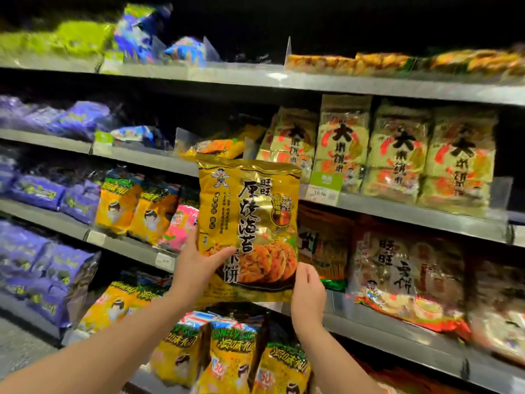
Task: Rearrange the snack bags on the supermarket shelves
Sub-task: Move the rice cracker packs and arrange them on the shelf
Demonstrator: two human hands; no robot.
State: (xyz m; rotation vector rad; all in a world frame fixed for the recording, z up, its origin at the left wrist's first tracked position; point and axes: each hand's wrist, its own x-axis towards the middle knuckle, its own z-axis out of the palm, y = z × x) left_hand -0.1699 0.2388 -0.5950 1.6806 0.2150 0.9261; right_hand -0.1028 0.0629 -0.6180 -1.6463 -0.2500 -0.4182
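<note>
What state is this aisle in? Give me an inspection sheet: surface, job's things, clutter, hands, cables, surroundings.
Surface: grey metal shelves, several tiers, stocked.
Job's things: gold snack bag held upright before the shelves; pale rice-cracker bags upright in a row; yellow bags and purple bags to the left.
Clutter: nothing seen.
Hands: left hand grips the gold snack bag at its lower left edge; right hand holds its lower right corner.
Cables: nothing seen.
Surroundings: green price tag on a shelf edge; dark above; picture edges blurred.
</note>
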